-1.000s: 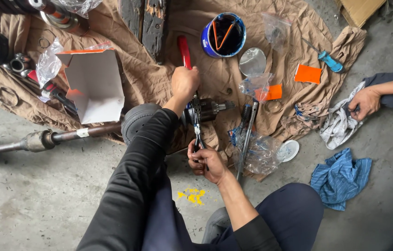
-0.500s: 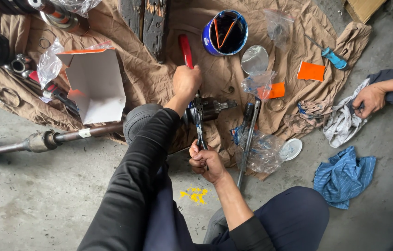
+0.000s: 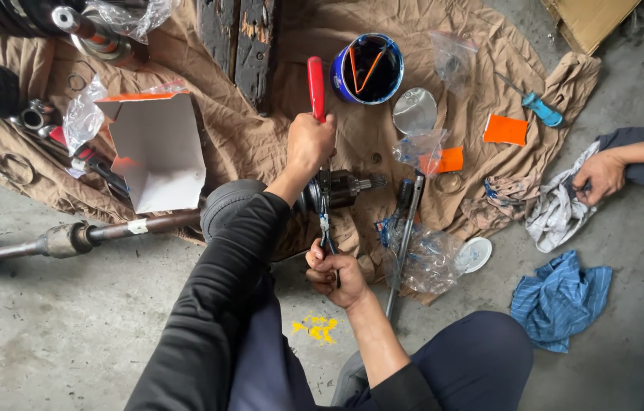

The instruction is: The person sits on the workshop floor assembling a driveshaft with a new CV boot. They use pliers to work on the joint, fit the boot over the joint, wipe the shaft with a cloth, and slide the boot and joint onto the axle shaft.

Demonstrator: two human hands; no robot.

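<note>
The right hand (image 3: pixel 335 270) had its fingers curled tight around the lower handles of a pair of pliers (image 3: pixel 326 228), whose nose reached up to the dark metal joint (image 3: pixel 337 189) at the end of a long axle shaft (image 3: pixel 109 230). The left hand (image 3: pixel 310 142) was wrapped around the shaft of a red-handled tool (image 3: pixel 316 86), fingers closed on it just above the joint. The joint lay on a crumpled brown cloth (image 3: pixel 276 137) spread over the concrete floor (image 3: pixel 71 335), with the axle shaft running off to the left past a black rubber boot (image 3: pixel 223 204). Just right of the joint lay a long metal bar (image 3: pixel 402 236) and some clear plastic bags (image 3: pixel 428 259). Higher on the cloth stood a blue tub (image 3: pixel 368 70) with its round lid (image 3: pixel 415 110) beside it, and to the left an open white cardboard box (image 3: pixel 158 152). Far to the right, another person's hand (image 3: pixel 600 176) gripped a pale rag (image 3: pixel 554 209), well apart from a blue rag (image 3: pixel 562 301) on the floor.
</note>
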